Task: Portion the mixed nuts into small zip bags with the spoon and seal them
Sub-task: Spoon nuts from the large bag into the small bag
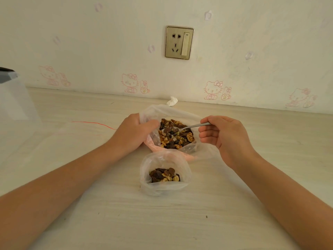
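Right hand [222,136] grips a loaded spoon [182,129] over the large nut bag [173,112], its rim pinched by the left hand [134,132]; a small zip bag [164,184] stands open nearby on the counter [162,222]

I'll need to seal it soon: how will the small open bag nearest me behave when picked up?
The small bag looks like thin crinkled film, so it will probably flop and fold when gripped. Only a shallow layer of nuts sits inside, so it is likely light. Its mouth gapes open; tilting may spill them.
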`<control>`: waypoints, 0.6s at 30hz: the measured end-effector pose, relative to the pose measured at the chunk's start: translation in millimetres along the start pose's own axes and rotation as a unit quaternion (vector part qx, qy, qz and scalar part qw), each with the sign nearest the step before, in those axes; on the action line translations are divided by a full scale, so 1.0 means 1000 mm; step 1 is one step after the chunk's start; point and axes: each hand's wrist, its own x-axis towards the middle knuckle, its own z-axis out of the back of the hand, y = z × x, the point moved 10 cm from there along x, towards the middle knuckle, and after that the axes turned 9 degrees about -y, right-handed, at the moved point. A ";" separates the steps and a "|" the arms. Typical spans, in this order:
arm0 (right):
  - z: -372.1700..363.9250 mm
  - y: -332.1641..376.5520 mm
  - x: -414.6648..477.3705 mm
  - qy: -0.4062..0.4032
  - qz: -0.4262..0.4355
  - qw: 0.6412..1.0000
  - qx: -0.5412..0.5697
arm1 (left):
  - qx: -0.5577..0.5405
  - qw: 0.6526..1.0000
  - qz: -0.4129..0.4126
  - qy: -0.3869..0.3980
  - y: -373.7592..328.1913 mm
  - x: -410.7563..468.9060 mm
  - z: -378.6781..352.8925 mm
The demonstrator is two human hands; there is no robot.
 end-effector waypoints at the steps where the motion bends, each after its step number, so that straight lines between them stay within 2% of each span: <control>1: 0.000 0.001 0.000 0.004 0.000 1.000 0.005 | 0.020 0.999 0.020 0.025 0.002 -0.001 0.000; 6: -0.001 0.001 -0.003 0.019 -0.003 1.000 0.020 | 0.088 0.992 0.078 0.055 0.010 -0.014 0.026; 11: -0.005 0.002 -0.010 0.037 -0.010 0.999 0.033 | 0.138 0.981 0.048 0.126 -0.001 -0.064 0.023; 14: -0.009 0.005 -0.016 0.051 -0.008 0.998 0.039 | 0.132 0.973 0.049 0.184 -0.010 -0.086 0.011; 18: -0.013 0.011 -0.023 0.075 0.004 0.996 0.042 | 0.152 0.968 0.037 0.196 -0.015 -0.089 0.005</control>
